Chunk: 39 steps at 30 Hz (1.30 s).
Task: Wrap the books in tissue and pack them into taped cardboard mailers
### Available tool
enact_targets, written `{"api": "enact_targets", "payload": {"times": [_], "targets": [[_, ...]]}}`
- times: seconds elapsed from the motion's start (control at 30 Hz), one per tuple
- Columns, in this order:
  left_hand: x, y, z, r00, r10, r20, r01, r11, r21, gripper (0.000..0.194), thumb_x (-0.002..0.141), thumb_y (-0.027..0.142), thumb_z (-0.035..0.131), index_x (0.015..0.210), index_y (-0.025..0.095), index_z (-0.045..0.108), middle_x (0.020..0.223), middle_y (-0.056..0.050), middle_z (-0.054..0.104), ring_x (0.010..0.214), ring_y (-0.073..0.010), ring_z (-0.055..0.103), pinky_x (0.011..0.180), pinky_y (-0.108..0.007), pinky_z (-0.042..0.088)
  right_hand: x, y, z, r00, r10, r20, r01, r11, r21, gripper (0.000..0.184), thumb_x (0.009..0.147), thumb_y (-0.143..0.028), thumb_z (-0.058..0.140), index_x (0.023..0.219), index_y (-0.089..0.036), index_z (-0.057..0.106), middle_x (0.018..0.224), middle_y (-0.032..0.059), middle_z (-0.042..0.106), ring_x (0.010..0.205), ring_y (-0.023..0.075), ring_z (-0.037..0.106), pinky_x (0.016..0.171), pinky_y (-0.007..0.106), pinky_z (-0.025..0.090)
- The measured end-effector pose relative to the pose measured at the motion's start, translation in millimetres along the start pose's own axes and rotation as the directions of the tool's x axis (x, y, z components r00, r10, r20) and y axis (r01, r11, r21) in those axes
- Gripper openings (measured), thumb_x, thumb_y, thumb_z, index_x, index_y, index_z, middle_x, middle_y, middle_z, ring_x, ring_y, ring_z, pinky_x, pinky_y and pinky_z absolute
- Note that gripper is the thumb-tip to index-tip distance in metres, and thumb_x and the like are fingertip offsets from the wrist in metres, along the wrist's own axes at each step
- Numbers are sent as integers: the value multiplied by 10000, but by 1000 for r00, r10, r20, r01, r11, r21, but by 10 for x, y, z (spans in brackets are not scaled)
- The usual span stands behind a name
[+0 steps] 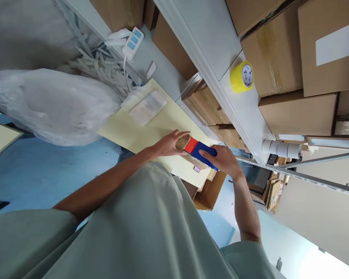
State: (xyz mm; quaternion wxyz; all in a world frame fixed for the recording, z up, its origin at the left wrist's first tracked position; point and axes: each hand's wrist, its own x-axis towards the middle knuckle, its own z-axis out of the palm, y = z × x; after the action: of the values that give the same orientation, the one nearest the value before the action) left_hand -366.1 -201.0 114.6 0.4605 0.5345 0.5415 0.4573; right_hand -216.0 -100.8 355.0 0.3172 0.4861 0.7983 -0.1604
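My right hand (225,159) is closed around a blue tape dispenser (205,153) with a red front part (190,145). A roll of brown tape (182,142) sits at the dispenser's front end. My left hand (168,144) is right beside it, with fingers curled around the roll's edge. Both hands are over a small brown cardboard box (195,161) lying on the pale yellow table (139,133). Most of the box is hidden by my hands and the dispenser.
A big clear plastic bag (55,104), white packets (148,106), white sticks (101,68) and a power strip (133,42) lie on the table. Grey shelving (209,50) holds cardboard boxes (296,112), a yellow tape roll (242,76) and white rolls (280,148). An open carton (211,192) stands on the blue floor.
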Motion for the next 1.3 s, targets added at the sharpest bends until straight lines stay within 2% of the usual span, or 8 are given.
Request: {"api": "enact_targets", "payload": {"times": [0.13, 0.27, 0.53, 0.8, 1.03, 1.13, 1.23, 1.3], "targets": [[146, 35, 106, 995, 88, 55, -95, 984, 154, 537, 832, 301, 815, 1354, 230, 711, 1121, -83, 609, 930, -223, 643, 847, -317, 525, -44, -27, 11, 1000, -11, -2, 11, 1000, 11, 599, 1003, -767, 556, 720, -240, 586, 707, 28, 686, 690, 194, 627, 627, 301, 340], [146, -15, 155, 994, 57, 89, -80, 958, 275, 340, 859, 181, 726, 1196, 216, 748, 1110, -88, 619, 908, -217, 650, 799, -304, 511, -54, 7, 53, 1000, -9, -4, 9, 1000, 28, 584, 1008, -756, 564, 735, -242, 595, 731, 34, 706, 711, 200, 647, 618, 297, 338], [119, -8, 129, 994, -76, 73, 43, 925, 377, 348, 889, 389, 767, 1227, 309, 779, 1131, -54, 619, 984, -222, 662, 804, -282, 527, -33, 368, 206, 1000, 4, 20, -4, 1000, -8, 609, 1030, -772, 529, 764, -238, 655, 805, 69, 758, 778, 227, 691, 645, 301, 359], [103, -32, 99, 982, -142, 126, 86, 925, 371, 573, 783, 394, 870, 1344, 340, 767, 1153, -77, 658, 988, -282, 678, 868, -361, 555, 139, 839, 668, 994, 28, 101, -36, 997, 73, 642, 1018, -801, 529, 898, -207, 740, 946, 100, 806, 856, 227, 725, 656, 285, 387], [49, -9, 163, 990, -139, 37, 117, 927, 357, 463, 794, 399, 859, 1252, 355, 806, 1178, -99, 675, 1000, -305, 687, 883, -407, 582, 374, 942, 907, 990, 1, 140, -18, 992, 122, 671, 1011, -812, 527, 1088, -197, 783, 1095, 135, 821, 1009, 274, 762, 742, 294, 464], [9, 43, 244, 989, -148, -10, 140, 909, 393, 538, 848, 394, 815, 1376, 325, 738, 1204, -93, 660, 1011, -283, 690, 923, -405, 583, 393, 941, 923, 991, -4, 131, -12, 993, 119, 706, 1004, -823, 520, 1145, -186, 787, 1165, 166, 815, 1073, 313, 766, 798, 319, 501], [-26, 77, 378, 967, -198, -159, 244, 897, 369, 614, 908, 409, 760, 1487, 240, 640, 1238, -109, 668, 934, -237, 705, 933, -387, 582, 393, 941, 938, 992, -14, 122, 1, 994, 108, 719, 1012, -809, 513, 1188, -168, 785, 1188, 193, 812, 1111, 335, 767, 842, 337, 522], [-35, 74, 475, 930, -257, -264, 338, 880, 334, 521, 933, 459, 733, 1381, 195, 700, 1207, -116, 692, 851, -210, 708, 907, -371, 583, 398, 947, 960, 993, -24, 113, 11, 993, 114, 713, 1019, -797, 512, 1222, -168, 781, 1200, 202, 809, 1128, 344, 767, 856, 347, 532]]}}
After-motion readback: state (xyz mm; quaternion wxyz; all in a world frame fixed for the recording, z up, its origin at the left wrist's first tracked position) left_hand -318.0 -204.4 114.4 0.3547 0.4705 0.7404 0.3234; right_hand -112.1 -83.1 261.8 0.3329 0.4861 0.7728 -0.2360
